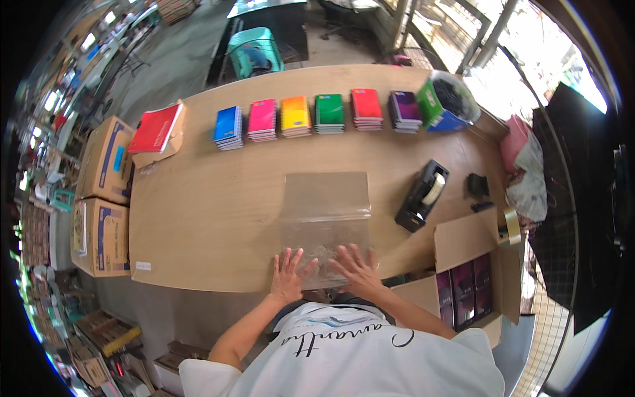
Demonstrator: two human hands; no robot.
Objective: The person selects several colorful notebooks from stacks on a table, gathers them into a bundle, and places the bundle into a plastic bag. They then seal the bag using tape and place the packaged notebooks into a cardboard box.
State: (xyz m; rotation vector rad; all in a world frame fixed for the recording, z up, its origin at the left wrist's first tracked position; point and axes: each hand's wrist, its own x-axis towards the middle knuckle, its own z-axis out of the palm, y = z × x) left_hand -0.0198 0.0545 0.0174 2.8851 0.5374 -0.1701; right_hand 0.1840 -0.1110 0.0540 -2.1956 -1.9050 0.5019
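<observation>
A clear plastic sheet or bag (327, 198) lies flat at the near middle of the table, its lower part wrinkled and shiny. My left hand (288, 276) rests on its near left corner with fingers spread. On the near right part of it my right hand (358, 271) is also spread flat, palm down. Neither hand grips anything. Beyond the plastic runs a row of small spiral notebook stacks: blue (229, 127), pink (262, 119), yellow (296, 116), green (329, 113), red (366, 108) and purple (405, 110).
Right of the plastic stands a black tape dispenser (422, 197). An open carton (466, 238) holding dark purple packs is at the near right. A bin (446, 102) sits at the far right corner. Cartons (106, 159) and a red notebook (156, 129) are at the left edge.
</observation>
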